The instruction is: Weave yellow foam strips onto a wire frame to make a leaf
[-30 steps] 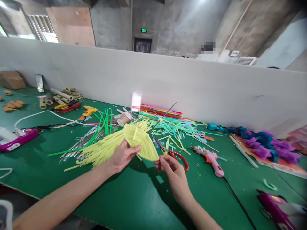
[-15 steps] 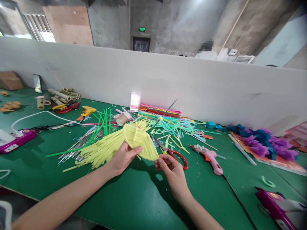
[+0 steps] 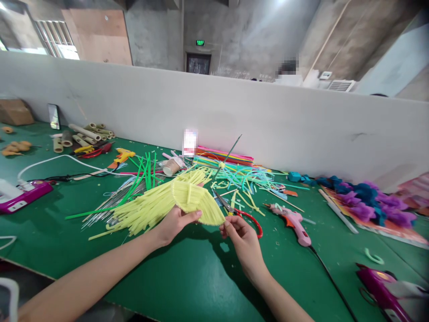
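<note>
A pale yellow fan-shaped piece made of pipe cleaners (image 3: 197,202) is held over the table between my two hands. My left hand (image 3: 176,223) is closed on its left part, thumb on the near face and the other fingers mostly hidden behind. At the right tip, my right hand (image 3: 241,235) pinches the corner between thumb and forefinger. Loose yellow pipe cleaners (image 3: 140,210) lie in a heap behind my left hand. Red-handled scissors (image 3: 250,218) rest just beyond my right hand, blades partly behind the fan. A dark green stem (image 3: 231,152) slants up behind the piece.
A pink glue gun (image 3: 295,223) lies to the right, its black cord running to the front edge. Purple and blue fuzzy flowers (image 3: 372,201) sit farther right. At left are a purple power strip (image 3: 27,197), a yellow glue gun (image 3: 124,155) and bamboo pieces (image 3: 89,134).
The yellow fan has tilted flatter and its right tip has moved slightly right, with my right hand following. My left hand keeps its hold.
</note>
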Demonstrator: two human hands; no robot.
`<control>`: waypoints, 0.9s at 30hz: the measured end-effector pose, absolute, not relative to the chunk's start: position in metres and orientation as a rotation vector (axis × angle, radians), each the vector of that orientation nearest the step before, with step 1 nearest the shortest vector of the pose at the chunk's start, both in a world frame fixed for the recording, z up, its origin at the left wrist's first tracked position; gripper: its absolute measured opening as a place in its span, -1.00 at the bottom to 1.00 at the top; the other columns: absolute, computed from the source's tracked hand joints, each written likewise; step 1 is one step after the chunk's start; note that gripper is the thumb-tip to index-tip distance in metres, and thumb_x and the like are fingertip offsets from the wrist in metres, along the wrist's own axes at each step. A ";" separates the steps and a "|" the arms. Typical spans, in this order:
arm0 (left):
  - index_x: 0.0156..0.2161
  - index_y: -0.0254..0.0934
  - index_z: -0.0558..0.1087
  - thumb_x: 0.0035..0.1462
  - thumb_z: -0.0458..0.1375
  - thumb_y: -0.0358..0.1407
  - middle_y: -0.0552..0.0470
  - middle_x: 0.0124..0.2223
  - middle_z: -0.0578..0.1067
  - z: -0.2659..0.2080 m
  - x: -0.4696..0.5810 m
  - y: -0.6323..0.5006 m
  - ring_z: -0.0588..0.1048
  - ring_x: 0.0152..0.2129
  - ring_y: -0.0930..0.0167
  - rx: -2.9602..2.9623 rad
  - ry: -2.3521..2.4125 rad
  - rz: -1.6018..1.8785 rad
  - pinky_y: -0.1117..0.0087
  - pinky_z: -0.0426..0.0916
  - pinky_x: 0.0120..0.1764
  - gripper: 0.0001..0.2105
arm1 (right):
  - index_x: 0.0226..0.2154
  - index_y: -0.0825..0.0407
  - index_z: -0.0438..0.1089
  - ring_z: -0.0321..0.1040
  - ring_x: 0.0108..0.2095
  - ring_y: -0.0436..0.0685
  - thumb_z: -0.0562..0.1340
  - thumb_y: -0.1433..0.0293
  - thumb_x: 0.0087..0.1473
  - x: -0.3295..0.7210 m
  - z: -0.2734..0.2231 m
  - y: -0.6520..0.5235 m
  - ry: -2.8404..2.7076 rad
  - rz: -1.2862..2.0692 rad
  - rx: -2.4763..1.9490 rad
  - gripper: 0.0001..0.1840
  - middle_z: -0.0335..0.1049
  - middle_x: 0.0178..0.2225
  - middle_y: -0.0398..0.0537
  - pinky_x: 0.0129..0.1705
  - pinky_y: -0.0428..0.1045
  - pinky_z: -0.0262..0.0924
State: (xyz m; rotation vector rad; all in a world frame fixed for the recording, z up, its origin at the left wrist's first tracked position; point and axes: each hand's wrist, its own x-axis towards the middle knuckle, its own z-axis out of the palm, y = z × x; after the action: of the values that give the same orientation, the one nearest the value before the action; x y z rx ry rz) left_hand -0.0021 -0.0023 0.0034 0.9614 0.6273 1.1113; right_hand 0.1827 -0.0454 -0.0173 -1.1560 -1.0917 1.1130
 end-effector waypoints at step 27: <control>0.22 -0.05 0.21 0.01 0.28 -0.28 0.04 0.05 0.48 0.001 -0.006 -0.003 0.50 -0.13 0.26 1.168 0.648 0.946 0.23 0.43 -0.10 -0.35 | -0.37 0.03 0.39 0.26 -0.49 -0.02 0.28 0.20 0.06 0.189 -0.021 -0.047 -1.081 1.164 -1.070 -0.77 0.33 -0.52 -0.19 -0.44 -0.12 0.18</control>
State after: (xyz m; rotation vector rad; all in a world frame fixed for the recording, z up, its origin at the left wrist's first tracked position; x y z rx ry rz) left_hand -0.0057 -0.0027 0.0005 1.1683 0.6482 0.9465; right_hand 0.1887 -0.0466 -0.0206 -1.0702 -1.0814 1.1644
